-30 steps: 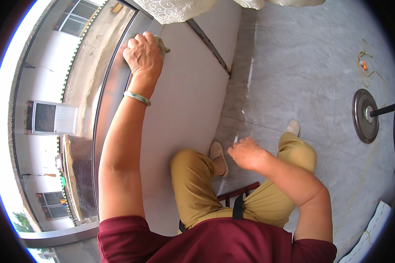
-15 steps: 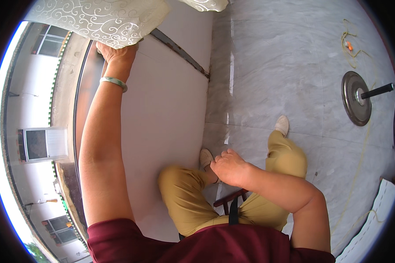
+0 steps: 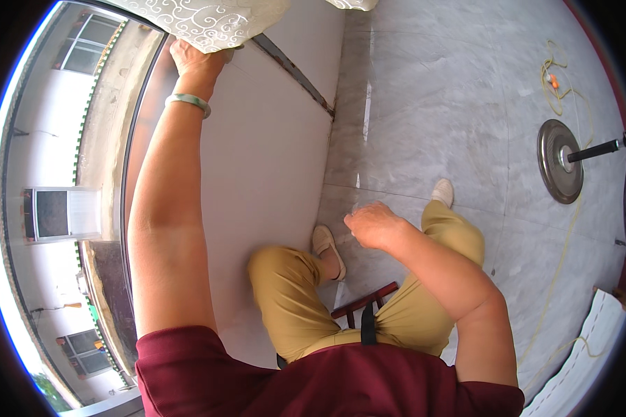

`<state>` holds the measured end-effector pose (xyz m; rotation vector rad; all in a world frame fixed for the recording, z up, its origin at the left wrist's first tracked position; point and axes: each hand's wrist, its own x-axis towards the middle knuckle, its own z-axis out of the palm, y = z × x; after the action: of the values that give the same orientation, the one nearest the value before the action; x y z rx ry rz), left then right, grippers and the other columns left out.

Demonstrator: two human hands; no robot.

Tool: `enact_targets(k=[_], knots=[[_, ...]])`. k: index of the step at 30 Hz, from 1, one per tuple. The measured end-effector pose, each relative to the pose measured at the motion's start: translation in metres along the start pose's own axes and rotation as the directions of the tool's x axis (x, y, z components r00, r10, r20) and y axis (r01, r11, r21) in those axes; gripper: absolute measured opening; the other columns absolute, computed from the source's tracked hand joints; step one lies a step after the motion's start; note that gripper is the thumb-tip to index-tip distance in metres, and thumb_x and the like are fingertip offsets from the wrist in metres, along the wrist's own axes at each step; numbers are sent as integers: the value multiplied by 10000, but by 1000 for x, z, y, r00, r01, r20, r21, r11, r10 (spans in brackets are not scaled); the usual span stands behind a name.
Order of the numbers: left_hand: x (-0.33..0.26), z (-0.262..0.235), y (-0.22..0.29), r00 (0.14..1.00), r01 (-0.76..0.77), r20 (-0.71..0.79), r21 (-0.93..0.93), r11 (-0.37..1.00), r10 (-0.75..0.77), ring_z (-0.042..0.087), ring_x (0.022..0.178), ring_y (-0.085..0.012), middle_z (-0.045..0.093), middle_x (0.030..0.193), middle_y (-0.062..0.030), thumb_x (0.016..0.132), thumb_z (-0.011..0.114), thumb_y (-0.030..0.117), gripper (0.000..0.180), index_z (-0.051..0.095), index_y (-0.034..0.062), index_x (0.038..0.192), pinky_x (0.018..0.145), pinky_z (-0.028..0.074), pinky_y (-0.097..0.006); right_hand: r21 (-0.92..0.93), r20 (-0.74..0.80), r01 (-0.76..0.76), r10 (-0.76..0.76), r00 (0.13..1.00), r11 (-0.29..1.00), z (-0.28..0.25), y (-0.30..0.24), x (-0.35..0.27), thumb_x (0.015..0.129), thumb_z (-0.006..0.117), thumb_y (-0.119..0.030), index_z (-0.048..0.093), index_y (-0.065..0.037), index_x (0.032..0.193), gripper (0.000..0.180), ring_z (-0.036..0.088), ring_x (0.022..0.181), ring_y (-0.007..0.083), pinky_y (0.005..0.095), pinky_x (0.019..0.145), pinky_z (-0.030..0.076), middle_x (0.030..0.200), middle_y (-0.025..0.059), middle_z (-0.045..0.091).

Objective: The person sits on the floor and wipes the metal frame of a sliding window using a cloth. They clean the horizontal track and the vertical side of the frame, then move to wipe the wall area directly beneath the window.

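My left arm reaches far up along the window, a pale green bangle on its wrist point(image 3: 188, 103). The left hand point(image 3: 200, 68) is at the sill under the hem of a cream curtain point(image 3: 212, 21) with a silvery swirl pattern. That hem covers most of its fingers, so their grip and anything in them are hidden. In front of my body, above my knees, hangs my right hand point(image 3: 374, 224). Its fingers are curled in and slightly blurred, and nothing sticks out of them.
A reddish stool point(image 3: 364, 300) shows between my legs. On the grey floor at right stand a round metal base with a black pole point(image 3: 562, 161) and a yellow cord point(image 3: 554, 82) with orange pieces. White wall point(image 3: 257, 167) runs below the window; buildings show outside.
The curtain and my left hand sit higher in the picture, baring more of the hand. My right hand has risen a little and moved slightly right. The view has shifted slightly.
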<state>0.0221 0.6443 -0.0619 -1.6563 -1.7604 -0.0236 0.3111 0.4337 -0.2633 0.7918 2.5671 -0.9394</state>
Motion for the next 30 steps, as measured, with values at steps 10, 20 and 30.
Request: enact_targets(k=[10, 20, 30], knots=[[-94, -45, -15, 995, 58, -80, 26, 998, -56, 568, 1041, -331, 587, 1090, -138, 749, 799, 275, 508, 551, 49, 1130, 823, 514, -416, -35, 78, -55, 58, 995, 998, -10, 15, 2, 951, 592, -212, 644, -45, 1116, 241, 646, 1075, 337, 463, 870, 523, 1110, 159, 687], [-237, -120, -40, 979, 176, -103, -32, 984, -179, 544, 1006, -319, 560, 1095, -126, 742, 799, 206, 572, 525, 41, 1216, 821, 473, -416, -50, 108, -89, 94, 990, 995, 2, 28, 17, 979, 551, -222, 601, -49, 1241, 319, 603, 1140, 381, 467, 943, 495, 1189, 207, 650], [-383, -208, -70, 977, 205, -61, -15, 979, -205, 554, 981, -352, 569, 1086, -159, 755, 785, 143, 563, 502, 20, 1228, 852, 472, -439, -96, 124, -123, 134, 983, 988, 17, 38, 15, 971, 570, -251, 609, -69, 1253, 338, 586, 1172, 375, 451, 966, 485, 1235, 196, 638]])
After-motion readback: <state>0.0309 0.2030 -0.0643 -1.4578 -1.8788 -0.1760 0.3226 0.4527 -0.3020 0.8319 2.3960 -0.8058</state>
